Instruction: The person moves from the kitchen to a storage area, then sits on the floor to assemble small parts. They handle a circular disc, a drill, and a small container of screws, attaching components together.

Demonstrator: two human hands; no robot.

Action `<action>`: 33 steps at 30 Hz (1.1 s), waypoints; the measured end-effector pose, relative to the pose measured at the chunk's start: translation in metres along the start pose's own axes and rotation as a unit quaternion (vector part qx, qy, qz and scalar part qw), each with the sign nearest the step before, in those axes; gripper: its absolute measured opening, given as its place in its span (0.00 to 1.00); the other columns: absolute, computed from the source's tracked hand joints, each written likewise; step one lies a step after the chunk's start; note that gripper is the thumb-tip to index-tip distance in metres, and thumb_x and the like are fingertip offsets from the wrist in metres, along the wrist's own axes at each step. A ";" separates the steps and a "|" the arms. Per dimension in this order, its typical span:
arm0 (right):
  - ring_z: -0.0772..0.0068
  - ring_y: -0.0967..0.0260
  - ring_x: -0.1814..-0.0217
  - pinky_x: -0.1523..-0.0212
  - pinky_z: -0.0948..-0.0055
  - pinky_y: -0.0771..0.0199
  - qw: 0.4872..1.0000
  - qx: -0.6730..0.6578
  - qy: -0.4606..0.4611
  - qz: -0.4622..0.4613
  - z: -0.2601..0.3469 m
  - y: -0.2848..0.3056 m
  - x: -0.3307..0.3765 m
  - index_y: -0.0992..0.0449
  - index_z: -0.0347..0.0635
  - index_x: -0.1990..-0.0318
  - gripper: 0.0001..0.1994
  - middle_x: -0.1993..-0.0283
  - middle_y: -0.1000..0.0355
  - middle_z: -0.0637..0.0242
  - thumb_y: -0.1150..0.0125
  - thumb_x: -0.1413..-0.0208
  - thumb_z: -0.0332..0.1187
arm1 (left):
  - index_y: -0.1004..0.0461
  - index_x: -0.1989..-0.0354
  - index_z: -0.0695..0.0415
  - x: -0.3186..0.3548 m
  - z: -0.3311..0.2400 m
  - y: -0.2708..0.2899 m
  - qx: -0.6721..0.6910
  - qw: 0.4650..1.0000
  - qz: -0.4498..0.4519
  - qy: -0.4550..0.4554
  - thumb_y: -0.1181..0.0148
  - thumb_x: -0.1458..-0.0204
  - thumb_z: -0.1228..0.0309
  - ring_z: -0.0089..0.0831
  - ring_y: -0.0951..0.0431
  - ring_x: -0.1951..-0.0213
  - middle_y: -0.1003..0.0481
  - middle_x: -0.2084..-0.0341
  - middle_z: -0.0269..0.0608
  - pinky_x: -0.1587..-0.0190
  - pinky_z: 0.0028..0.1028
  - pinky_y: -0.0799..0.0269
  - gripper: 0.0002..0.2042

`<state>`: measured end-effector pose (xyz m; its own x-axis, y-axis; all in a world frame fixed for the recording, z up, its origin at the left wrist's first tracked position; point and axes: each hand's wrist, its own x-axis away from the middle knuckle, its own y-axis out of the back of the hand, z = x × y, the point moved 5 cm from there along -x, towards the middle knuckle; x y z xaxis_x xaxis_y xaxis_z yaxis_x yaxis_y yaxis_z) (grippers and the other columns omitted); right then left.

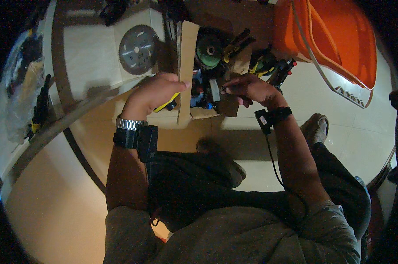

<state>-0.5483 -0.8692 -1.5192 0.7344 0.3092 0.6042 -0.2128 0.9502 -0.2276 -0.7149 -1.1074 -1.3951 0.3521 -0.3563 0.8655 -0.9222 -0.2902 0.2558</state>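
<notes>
A cardboard box (186,83) of tools stands on the floor in front of me. My left hand (157,90) is closed at its left flap, with a yellow-and-black tool (167,104) showing under the palm; its kind is hidden. Over the box's right side, my right hand (254,90) has its fingers drawn together at something small and dark that I cannot make out. Inside the box lie a green grinding disc (208,51), a grey block-like piece (214,89) and dim blue items. Yellow-and-black pliers (234,47) rest at the far right of the box.
A circular saw blade (138,49) leans against a pale surface at the far left. At the far right is an orange bucket (357,53) with a wire handle. More tools (278,72) lie beside the box. A clear plastic bag (25,97) sits by the left edge.
</notes>
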 end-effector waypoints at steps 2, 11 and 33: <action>0.72 0.22 0.71 0.70 0.67 0.22 0.999 0.044 -0.017 0.020 0.001 -0.004 -0.006 0.13 0.45 0.34 0.19 0.60 0.14 0.63 0.30 0.26 0.42 | 0.11 0.59 0.57 0.001 0.000 0.002 0.004 1.000 0.001 0.007 0.29 0.29 0.52 0.20 0.21 0.66 0.16 0.67 0.28 0.61 0.29 0.24 0.18; 0.76 0.20 0.76 0.75 0.73 0.22 0.975 0.103 0.190 0.044 -0.009 -0.013 -0.025 0.14 0.33 0.40 0.18 0.70 0.21 0.67 0.34 0.25 0.40 | 0.14 0.63 0.55 0.009 -0.007 0.007 0.051 0.998 -0.003 0.025 0.27 0.31 0.50 0.19 0.23 0.66 0.20 0.69 0.26 0.61 0.28 0.26 0.19; 0.69 0.14 0.67 0.72 0.67 0.17 0.937 0.259 0.235 0.004 -0.005 -0.028 -0.044 0.09 0.44 0.46 0.13 0.52 0.12 0.59 0.34 0.28 0.38 | 0.12 0.57 0.58 -0.004 0.001 0.012 -0.008 0.999 -0.024 0.046 0.28 0.29 0.53 0.20 0.22 0.63 0.17 0.66 0.28 0.56 0.28 0.25 0.18</action>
<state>-0.5713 -0.9097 -1.5428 0.9085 0.3805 0.1729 -0.4138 0.8772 0.2437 -0.7268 -1.1106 -1.3957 0.3796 -0.2593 0.8881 -0.9076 -0.2906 0.3031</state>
